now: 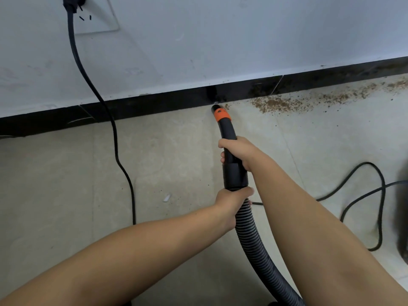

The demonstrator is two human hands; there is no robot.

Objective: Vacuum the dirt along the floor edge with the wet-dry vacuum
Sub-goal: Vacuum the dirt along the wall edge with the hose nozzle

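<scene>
Now | right hand [239, 152] fingers wrapped on wand [227, 138], arm outstretched | left hand [231, 202] fingers clamped on hose [249, 235] behind cuff | wand's long axis points at baseboard [154, 104], tip at floor edge, dirt [278, 104] just right

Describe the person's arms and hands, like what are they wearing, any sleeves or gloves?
Both arms are bare to the frame's edge; no sleeves show. The left hand and right hand wear no gloves, and no rings, watch or bracelet can be seen on the fingers or wrists that show.
</scene>
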